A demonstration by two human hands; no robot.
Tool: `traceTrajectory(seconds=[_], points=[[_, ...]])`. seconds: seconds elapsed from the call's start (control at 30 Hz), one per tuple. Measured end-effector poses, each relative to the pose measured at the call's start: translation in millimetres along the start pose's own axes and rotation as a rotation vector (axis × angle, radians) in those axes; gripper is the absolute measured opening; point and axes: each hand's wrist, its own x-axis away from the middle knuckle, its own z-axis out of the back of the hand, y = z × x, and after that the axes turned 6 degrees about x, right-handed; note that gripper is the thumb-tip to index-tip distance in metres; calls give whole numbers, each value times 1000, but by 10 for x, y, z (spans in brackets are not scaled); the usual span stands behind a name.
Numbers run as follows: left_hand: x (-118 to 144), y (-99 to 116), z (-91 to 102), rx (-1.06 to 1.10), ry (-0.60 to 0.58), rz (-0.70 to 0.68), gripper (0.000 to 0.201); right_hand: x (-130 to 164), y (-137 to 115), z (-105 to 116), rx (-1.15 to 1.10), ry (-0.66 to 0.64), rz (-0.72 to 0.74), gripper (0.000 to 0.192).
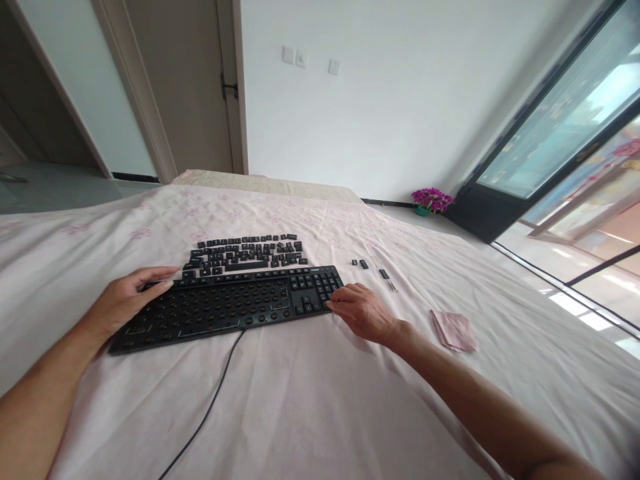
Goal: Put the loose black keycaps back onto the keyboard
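A black keyboard (225, 307) lies on a pale pink sheet, most of its main keycaps removed so bare switch sockets show; the numeric pad at its right still has caps. My left hand (125, 299) rests on the keyboard's left end, fingers spread along its far edge. My right hand (363, 312) touches the right end by the numeric pad, fingertips on the edge. Several loose black keycaps (247, 253) are laid out in rows just beyond the keyboard. I cannot tell whether either hand pinches a keycap.
Two stray keycaps (360, 263) and a thin metal tool (387, 277) lie right of the keyboard. A folded pink cloth (455, 330) sits farther right. The keyboard's cable (210, 407) runs toward me. A door, a purple flower pot (431, 200) and a glass door stand beyond.
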Motion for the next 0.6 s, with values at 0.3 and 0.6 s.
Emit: traceTrajectory(seconds=[0.3, 0.6], points=[[-15, -50, 8, -22, 5, -20, 71, 41, 44, 29, -125, -13, -87, 20], [-21, -70, 17, -15, 12, -14, 70, 179, 802, -74, -316, 376, -643, 21]])
